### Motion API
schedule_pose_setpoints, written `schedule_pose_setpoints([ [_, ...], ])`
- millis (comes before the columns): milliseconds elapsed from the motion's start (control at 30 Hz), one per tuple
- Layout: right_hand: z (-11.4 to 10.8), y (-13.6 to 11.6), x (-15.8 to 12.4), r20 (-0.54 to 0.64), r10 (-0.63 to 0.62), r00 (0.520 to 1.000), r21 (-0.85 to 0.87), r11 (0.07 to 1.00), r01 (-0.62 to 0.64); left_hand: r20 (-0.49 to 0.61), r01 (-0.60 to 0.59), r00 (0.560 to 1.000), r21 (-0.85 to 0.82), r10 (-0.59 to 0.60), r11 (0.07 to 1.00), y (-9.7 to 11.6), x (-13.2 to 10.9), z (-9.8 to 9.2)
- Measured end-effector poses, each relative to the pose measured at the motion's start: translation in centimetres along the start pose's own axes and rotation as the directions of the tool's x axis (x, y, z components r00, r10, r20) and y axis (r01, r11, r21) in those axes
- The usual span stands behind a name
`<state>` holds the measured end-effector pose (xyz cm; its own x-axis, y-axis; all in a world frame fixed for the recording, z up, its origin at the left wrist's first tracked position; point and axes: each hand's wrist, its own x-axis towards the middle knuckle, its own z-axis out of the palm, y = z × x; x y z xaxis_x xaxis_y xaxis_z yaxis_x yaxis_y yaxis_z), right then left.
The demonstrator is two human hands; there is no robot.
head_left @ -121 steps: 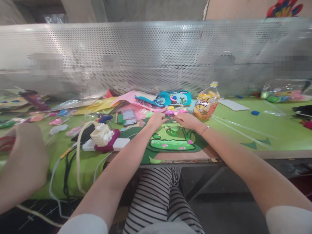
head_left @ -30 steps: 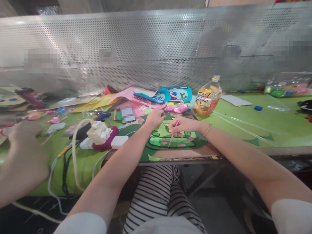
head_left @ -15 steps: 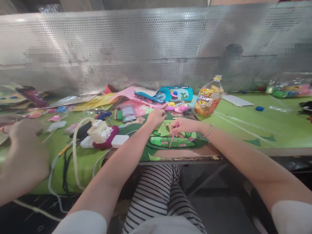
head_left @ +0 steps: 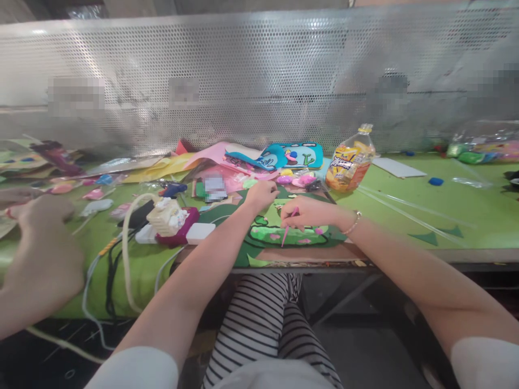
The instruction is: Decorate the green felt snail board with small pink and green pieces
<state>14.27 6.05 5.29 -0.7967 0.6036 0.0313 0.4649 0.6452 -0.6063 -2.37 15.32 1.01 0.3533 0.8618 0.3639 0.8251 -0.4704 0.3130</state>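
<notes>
My right hand (head_left: 298, 212) is closed round a thin pink stick (head_left: 285, 235), whose lower tip points down at a green picture (head_left: 259, 236). This picture has light green shapes with dark outlines and small pink patches. My left hand (head_left: 261, 195) rests at the picture's upper left edge with its fingers curled inward; whether anything is between them is hidden. Just behind the hands are yellow and pink lumps (head_left: 304, 180) in clear wrap.
A bottle with orange liquid (head_left: 349, 162) stands right of the picture. Left are a power strip (head_left: 178, 229), plugs and cables (head_left: 127, 259). Another person's hand (head_left: 44, 237) is at the far left. Blue cut-outs (head_left: 300, 155) lie behind, before a perforated metal panel (head_left: 259, 81).
My right hand has shifted slightly left, with the pink stick still in it. My left hand stays at about the same place. The camera view has moved a little.
</notes>
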Motion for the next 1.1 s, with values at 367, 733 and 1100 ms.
schedule_pose_setpoints([
  [367, 1.7, -0.4, 0.6, 0.096, -0.188, 0.977, -0.078, 0.978, 0.196, -0.008, -0.015, 1.000, 0.014, 0.015, 1.000, -0.1, 0.0, 0.2],
  [733, 2.0, 0.2, 0.7, 0.155, -0.068, 0.986, 0.043, 0.997, 0.062, 0.012, -0.029, 1.000, 0.059, 0.028, 0.998, 0.0, 0.0, 0.2],
  [1100, 1.9, 0.0, 0.6, 0.182, -0.044, 0.982, 0.015, 0.999, 0.042, 0.041, -0.030, 0.999, 0.123, 0.025, 0.992, 0.5, -0.2, 0.5],
])
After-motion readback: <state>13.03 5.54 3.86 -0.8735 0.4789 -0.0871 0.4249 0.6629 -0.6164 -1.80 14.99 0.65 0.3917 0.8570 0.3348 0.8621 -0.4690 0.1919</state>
